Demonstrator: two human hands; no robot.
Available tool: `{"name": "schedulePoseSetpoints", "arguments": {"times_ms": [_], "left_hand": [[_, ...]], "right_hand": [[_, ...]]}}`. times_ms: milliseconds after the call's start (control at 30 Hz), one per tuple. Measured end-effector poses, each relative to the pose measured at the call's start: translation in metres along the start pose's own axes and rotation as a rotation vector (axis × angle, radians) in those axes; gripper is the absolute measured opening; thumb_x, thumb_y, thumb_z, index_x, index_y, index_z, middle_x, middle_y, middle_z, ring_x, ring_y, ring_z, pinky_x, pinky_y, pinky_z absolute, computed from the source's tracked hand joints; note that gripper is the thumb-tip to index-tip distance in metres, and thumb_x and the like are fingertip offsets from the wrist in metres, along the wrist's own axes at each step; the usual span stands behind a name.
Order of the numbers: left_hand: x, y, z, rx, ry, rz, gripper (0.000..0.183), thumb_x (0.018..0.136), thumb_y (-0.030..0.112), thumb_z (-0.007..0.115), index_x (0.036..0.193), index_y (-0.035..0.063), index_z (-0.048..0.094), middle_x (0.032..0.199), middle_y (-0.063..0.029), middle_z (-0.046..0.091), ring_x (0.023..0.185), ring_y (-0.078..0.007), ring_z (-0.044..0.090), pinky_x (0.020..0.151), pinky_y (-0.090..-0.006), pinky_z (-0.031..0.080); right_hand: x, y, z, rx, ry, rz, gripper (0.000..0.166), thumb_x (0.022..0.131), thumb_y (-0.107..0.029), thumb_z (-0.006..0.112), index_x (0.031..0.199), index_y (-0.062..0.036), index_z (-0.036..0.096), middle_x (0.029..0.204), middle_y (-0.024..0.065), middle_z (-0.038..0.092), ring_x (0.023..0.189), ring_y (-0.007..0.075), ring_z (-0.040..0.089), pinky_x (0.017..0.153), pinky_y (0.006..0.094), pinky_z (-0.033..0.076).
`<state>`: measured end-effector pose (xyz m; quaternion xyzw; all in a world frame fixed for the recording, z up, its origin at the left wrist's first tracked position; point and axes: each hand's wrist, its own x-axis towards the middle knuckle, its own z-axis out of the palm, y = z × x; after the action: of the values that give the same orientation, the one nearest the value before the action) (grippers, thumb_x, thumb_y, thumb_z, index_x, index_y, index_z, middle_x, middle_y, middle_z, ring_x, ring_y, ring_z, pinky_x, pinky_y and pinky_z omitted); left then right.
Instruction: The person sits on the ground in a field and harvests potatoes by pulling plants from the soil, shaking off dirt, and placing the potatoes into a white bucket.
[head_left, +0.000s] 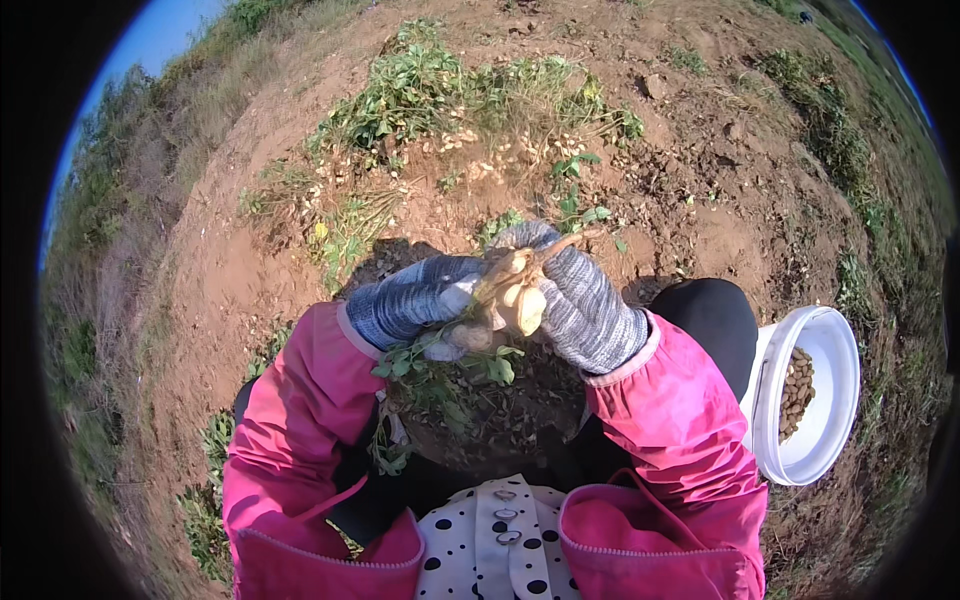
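Both of my hands wear grey knitted gloves and meet in front of me over the soil. My left hand (427, 304) grips the stems of a peanut plant (495, 289), whose green leaves (442, 367) hang below that hand. Pale peanut pods (525, 307) cluster at the root end, between the two hands. My right hand (577, 296) is closed against the pods and root from the other side; its fingertips are partly hidden, so what it pinches exactly is unclear.
A white plastic bucket (765, 405), tilted beside my right knee (705, 322), holds shelled-off loose peanuts (796, 394). Ahead lies a heap of pulled peanut plants (420, 90) with pods showing. More plants (345, 232) lie at the left on bare soil (232, 277). Dry grass borders the field.
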<state>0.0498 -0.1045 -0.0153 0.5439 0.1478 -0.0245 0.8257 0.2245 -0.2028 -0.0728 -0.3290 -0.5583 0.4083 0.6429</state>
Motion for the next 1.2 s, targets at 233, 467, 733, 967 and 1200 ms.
{"name": "schedulePoseSetpoints", "arguments": {"times_ms": [233, 467, 733, 967, 1200], "left_hand": [[0.011, -0.024, -0.011, 0.197, 0.144, 0.124, 0.059, 0.076, 0.048, 0.062, 0.112, 0.0024, 0.050, 0.083, -0.0032, 0.056, 0.054, -0.0058, 0.043, 0.044, -0.0201, 0.034], [-0.005, 0.001, -0.014, 0.193, 0.364, 0.160, 0.059, 0.079, 0.044, 0.060, 0.121, 0.0038, 0.045, 0.091, -0.0009, 0.056, 0.063, -0.0059, 0.046, 0.051, -0.0210, 0.037], [0.016, -0.022, 0.013, 0.500, 0.384, 0.213, 0.057, 0.077, 0.021, 0.067, 0.123, -0.0004, 0.041, 0.110, -0.0054, 0.052, 0.101, -0.0110, 0.047, 0.084, -0.0269, 0.040], [0.014, -0.023, 0.012, 0.291, 0.472, 0.129, 0.035, 0.082, 0.022, 0.060, 0.108, -0.0010, 0.053, 0.083, -0.0044, 0.059, 0.072, -0.0098, 0.055, 0.063, -0.0241, 0.045], [0.010, -0.005, 0.013, 0.523, 0.301, -0.075, 0.023, 0.085, 0.024, 0.055, 0.092, 0.0015, 0.055, 0.077, -0.0029, 0.057, 0.069, -0.0088, 0.054, 0.058, -0.0257, 0.045]], "right_hand": [[0.008, -0.035, -0.006, -1.321, -0.181, 0.136, 0.035, 0.078, -0.028, 0.056, 0.103, -0.0034, 0.054, 0.076, 0.0161, 0.059, 0.069, 0.0329, 0.058, 0.060, 0.0400, 0.045], [0.001, -0.045, -0.040, -0.013, 0.149, 0.582, 0.023, 0.086, -0.028, 0.052, 0.089, -0.0057, 0.057, 0.065, 0.0010, 0.053, 0.049, 0.0065, 0.047, 0.039, 0.0196, 0.035], [0.004, -0.024, -0.006, -0.308, 0.166, 0.326, 0.030, 0.076, -0.020, 0.068, 0.096, -0.0021, 0.054, 0.081, 0.0054, 0.057, 0.075, 0.0118, 0.055, 0.064, 0.0277, 0.046], [0.004, -0.047, -0.023, -0.324, -0.091, 0.538, 0.021, 0.085, -0.020, 0.055, 0.081, -0.0006, 0.060, 0.062, 0.0066, 0.055, 0.055, 0.0136, 0.052, 0.050, 0.0287, 0.042], [0.000, -0.052, -0.029, -0.139, -0.223, 0.656, 0.022, 0.083, -0.022, 0.054, 0.087, -0.0025, 0.063, 0.061, -0.0018, 0.055, 0.046, 0.0062, 0.047, 0.043, 0.0206, 0.035]]}}
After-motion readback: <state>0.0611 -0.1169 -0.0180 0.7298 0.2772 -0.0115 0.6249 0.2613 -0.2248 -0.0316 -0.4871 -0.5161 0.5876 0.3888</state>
